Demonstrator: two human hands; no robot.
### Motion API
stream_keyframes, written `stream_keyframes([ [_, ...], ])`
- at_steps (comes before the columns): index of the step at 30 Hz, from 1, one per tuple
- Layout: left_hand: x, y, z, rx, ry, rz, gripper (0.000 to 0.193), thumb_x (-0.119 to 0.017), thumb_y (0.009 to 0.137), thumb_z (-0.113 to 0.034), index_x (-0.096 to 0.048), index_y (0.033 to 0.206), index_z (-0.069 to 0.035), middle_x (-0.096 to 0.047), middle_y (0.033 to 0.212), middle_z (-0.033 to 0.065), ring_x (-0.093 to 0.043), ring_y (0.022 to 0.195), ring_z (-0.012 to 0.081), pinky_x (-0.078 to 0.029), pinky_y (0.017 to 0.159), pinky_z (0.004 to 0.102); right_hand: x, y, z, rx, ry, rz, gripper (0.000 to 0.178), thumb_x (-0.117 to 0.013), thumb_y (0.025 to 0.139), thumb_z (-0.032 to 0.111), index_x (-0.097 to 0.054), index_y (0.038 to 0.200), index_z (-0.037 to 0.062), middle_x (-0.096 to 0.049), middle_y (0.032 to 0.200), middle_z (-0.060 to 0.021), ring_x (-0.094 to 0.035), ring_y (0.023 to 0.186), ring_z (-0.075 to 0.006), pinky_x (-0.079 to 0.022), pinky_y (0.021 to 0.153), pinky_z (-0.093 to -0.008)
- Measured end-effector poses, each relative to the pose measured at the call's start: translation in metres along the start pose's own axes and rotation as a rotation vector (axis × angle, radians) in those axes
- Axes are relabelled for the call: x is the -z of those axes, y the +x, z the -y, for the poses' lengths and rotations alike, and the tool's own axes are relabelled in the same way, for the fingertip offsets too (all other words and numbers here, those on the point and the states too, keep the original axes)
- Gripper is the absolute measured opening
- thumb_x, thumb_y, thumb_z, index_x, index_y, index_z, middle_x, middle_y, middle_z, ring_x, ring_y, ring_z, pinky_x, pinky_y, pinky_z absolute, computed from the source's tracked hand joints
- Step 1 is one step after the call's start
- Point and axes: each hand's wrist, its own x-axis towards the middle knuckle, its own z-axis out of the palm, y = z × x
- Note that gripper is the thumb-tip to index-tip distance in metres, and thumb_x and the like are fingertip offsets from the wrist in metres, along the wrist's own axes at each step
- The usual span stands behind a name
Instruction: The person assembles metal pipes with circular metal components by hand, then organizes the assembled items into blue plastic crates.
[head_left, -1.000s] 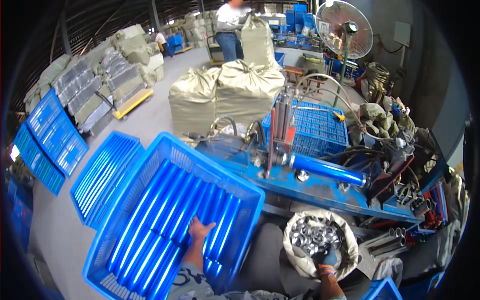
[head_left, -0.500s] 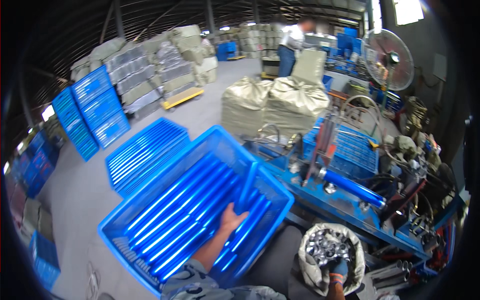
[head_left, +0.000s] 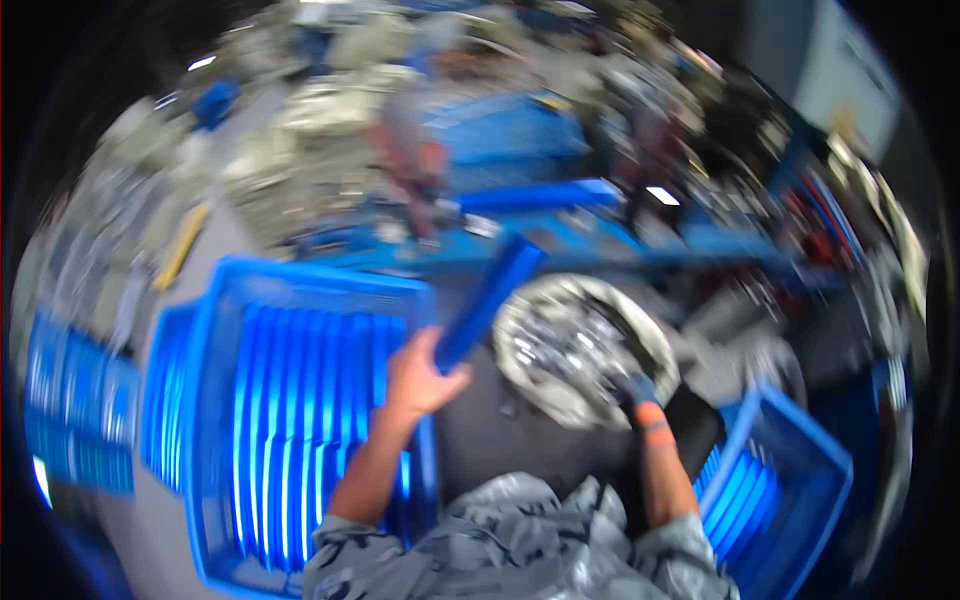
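A shiny blue tube [head_left: 487, 307] is gripped near its lower end by my bare left hand [head_left: 420, 378]. It slants up and away to the right, between the crate and the sack. My right hand [head_left: 636, 393], in a dark glove with an orange cuff, reaches into the open pale sack [head_left: 653, 325]. Small shiny metal pieces [head_left: 565, 345] fill that sack; motion blur smears the gloved fingers among them, so their grip is unclear. Several similar tubes [head_left: 290, 430] lie side by side in the blue plastic crate [head_left: 203, 400] to the left.
Beyond the sack runs a blue workbench [head_left: 590, 240] with another blue tube [head_left: 540, 196] on it. A second crate [head_left: 800, 440] holding tubes stands at the lower right. More crates [head_left: 80, 400] and stacked bales are at the left, blurred.
My left hand has lifted the tube out of the crate and carried it rightward. The view has swung right and down, toward the sack. My right hand is still at the metal pieces.
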Motion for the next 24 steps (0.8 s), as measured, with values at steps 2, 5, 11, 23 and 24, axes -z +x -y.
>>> stream_keyframes([
  [2, -0.006, 0.005, -0.026, -0.123, -0.028, 0.071, 0.074, -0.098, 0.076, -0.027, -0.071, 0.141, -0.003, -0.082, 0.123, 0.0222, -0.082, 0.113, 0.0376, -0.064, 0.099, 0.0447, -0.017, -0.027, 0.021, 0.214, 0.636, 0.066, 0.038, -0.086, 0.099, 0.021, -0.079, 0.129, -0.0009, -0.083, 0.114, -0.0096, -0.08, 0.101, -0.0238, -0.065, 0.091, -0.0398],
  [5, -0.023, 0.009, -0.038, -0.178, 0.09, 0.166, 0.072, -0.095, 0.077, -0.024, -0.07, 0.141, -0.003, -0.082, 0.117, 0.0232, -0.082, 0.107, 0.041, -0.064, 0.095, 0.0468, -0.023, -0.054, 0.048, 0.121, 0.921, 0.175, 0.04, -0.08, 0.105, 0.028, -0.073, 0.139, 0.0093, -0.079, 0.126, -0.0064, -0.077, 0.111, -0.0247, -0.065, 0.099, -0.0468],
  [11, -0.035, 0.003, -0.044, -0.233, 0.1, 0.271, 0.069, -0.093, 0.077, -0.023, -0.07, 0.139, -0.004, -0.082, 0.117, 0.0227, -0.082, 0.106, 0.042, -0.064, 0.094, 0.0482, -0.014, -0.085, 0.063, 0.029, 1.044, 0.214, 0.058, -0.069, 0.111, 0.048, -0.064, 0.155, 0.0097, -0.077, 0.145, -0.0148, -0.076, 0.131, -0.0359, -0.069, 0.092, -0.0455],
  [23, -0.046, 0.001, -0.03, -0.198, 0.06, 0.307, 0.066, -0.091, 0.078, -0.02, -0.071, 0.139, -0.004, -0.082, 0.117, 0.0233, -0.081, 0.107, 0.0436, -0.064, 0.094, 0.0474, -0.027, -0.047, 0.033, 0.053, 0.929, 0.099, 0.035, -0.073, 0.101, 0.008, -0.069, 0.135, -0.0013, -0.079, 0.123, -0.0158, -0.082, 0.104, -0.0289, -0.073, 0.078, -0.0406],
  [24, -0.048, 0.003, -0.03, -0.206, 0.06, 0.307, 0.066, -0.091, 0.078, -0.019, -0.071, 0.139, -0.004, -0.082, 0.117, 0.0231, -0.081, 0.107, 0.0434, -0.064, 0.094, 0.0474, -0.026, -0.046, 0.032, 0.061, 0.997, 0.2, 0.035, -0.073, 0.103, 0.009, -0.068, 0.136, -0.0024, -0.079, 0.122, -0.0166, -0.082, 0.108, -0.0299, -0.075, 0.077, -0.039],
])
